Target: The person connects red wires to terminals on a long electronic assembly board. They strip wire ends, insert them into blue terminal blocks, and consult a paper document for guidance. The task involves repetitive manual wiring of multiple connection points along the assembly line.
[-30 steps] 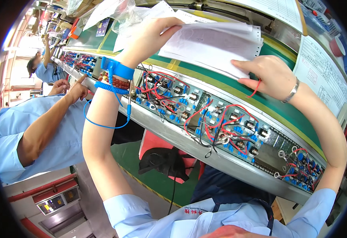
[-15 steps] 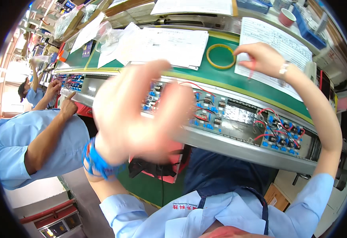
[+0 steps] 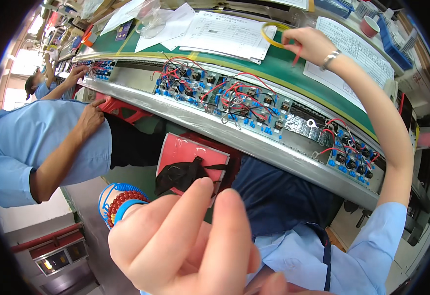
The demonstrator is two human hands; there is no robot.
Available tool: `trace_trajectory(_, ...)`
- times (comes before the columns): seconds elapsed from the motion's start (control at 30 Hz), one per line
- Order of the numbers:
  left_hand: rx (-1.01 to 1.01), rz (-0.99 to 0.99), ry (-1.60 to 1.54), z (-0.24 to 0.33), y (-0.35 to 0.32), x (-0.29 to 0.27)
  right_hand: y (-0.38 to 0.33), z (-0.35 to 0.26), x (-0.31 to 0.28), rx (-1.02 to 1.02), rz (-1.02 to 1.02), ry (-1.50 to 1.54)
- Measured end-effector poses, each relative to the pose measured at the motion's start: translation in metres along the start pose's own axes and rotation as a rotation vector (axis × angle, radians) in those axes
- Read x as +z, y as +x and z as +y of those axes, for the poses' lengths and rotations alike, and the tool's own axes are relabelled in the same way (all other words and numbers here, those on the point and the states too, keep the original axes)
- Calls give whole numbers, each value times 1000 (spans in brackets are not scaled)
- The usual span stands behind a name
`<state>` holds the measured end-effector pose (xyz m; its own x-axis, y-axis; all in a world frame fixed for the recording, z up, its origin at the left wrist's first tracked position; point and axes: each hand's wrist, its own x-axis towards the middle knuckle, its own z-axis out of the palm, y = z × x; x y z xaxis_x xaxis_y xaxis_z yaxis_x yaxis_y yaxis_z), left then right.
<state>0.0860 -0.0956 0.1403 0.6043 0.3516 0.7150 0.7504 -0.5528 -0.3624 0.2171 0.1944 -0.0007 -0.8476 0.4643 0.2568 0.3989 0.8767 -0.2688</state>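
Observation:
My left hand (image 3: 185, 246) is raised very close to the camera at the bottom, fingers loosely curled, nothing visible in it; a blue coiled cord and a red bead bracelet (image 3: 119, 204) circle its wrist. My right hand (image 3: 309, 44) reaches far over the green belt and pinches a short red piece (image 3: 297, 55), beside a yellow tape ring (image 3: 274, 34). A watch sits on that wrist. Circuit boards with red wires (image 3: 234, 96) lie in a row on the metal conveyor rail (image 3: 254, 142) between my hands.
Printed paper sheets (image 3: 225, 34) lie on the green belt. A co-worker in a light blue shirt (image 3: 43, 147) sits at my left, hand on the rail. A red stool with a black pad (image 3: 190, 162) stands below the rail. Blue bins (image 3: 389, 37) sit at the far right.
My left hand left the boards and swung down toward the camera, now filling the lower frame. My right hand shifted from the paper to beside the yellow tape ring. The view tilted down.

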Motion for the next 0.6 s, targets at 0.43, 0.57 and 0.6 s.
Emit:
trace_trajectory(0.43,-901,-7,-557,-56,-22,96,-23,-56,-73,296,-234,1085)
trace_trajectory(0.57,-805,-70,-746,-28,0,128,-54,-70,-92,417,-147,1337)
trace_trajectory(0.6,-780,-35,-730,-18,7,136,-60,-72,-95,431,-103,1436)
